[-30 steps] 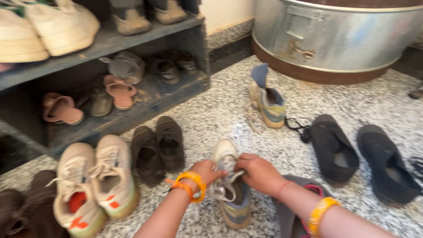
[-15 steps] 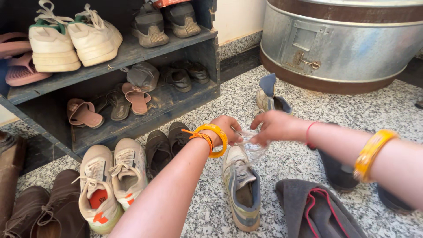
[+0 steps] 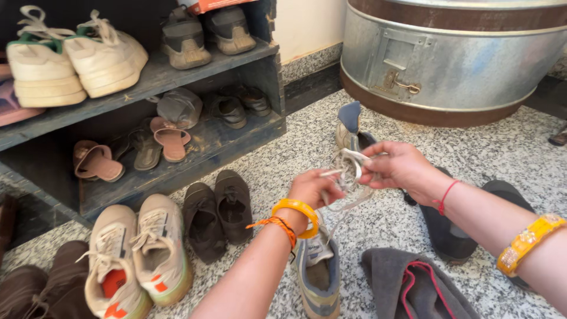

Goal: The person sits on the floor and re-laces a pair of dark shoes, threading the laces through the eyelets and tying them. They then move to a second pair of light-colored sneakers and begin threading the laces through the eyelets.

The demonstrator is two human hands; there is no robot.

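Observation:
Both my hands hold a white shoelace (image 3: 348,171) in the air above a grey and beige sneaker (image 3: 319,274) standing on the speckled floor. My left hand (image 3: 313,190) pinches one part of the lace, and a strand hangs from it down to the sneaker. My right hand (image 3: 401,166) grips the bunched loops of the lace. The matching sneaker (image 3: 353,131) stands farther back, behind my right hand.
A dark shoe rack (image 3: 195,153) at the left holds sandals and sneakers. Beige sneakers (image 3: 139,254), brown shoes (image 3: 218,212) and boots line its base. Black shoes (image 3: 443,233) lie under my right arm. A grey cloth (image 3: 413,286) lies near. A metal tub (image 3: 455,56) stands behind.
My hands lifted from the sneaker's tongue, drew the lace up and gathered it into loops. The right hand now holds the bunch higher and farther right.

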